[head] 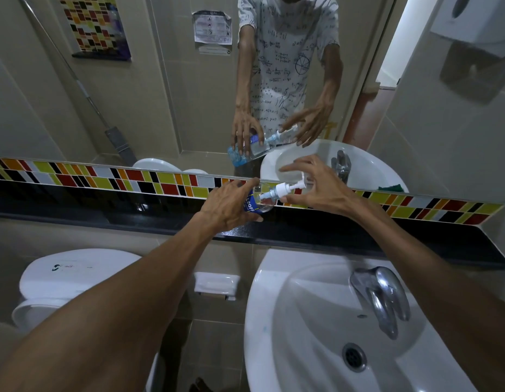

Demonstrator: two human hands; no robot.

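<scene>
In the lower left of the frame a white toilet (76, 278) is sitting with its lid down, and above it the mirror (160, 94) is reflecting a mop (118, 142) that is leaning against the tiled wall. A coloured tile strip (104, 179) is running across the middle of the frame, with a black ledge (132, 219) lying just beneath it. Just left of centre, the left hand (228, 206) is wrapping its grip around the body of a clear pump bottle (255, 202), fingers curled over the blue label. It is holding the bottle tilted almost sideways just above the ledge, pump end pointing right. The white pump head (285, 189) is sticking out towards the right hand (316, 190), whose grip is standing wide, fingers spread and nearly straight above the nozzle and thumb lying just under the pump collar; whether it is actually touching the pump is hard to tell. Below the bottle, a small white soap dish (216, 282) is hanging on the wall. In the lower right a white basin (262, 292) is sitting under both forearms, with a chrome tap (381, 295) at its back and a drain (354, 357) below it. At the upper right, a white wall dispenser (477, 18) is hanging beside the mirror.
</scene>
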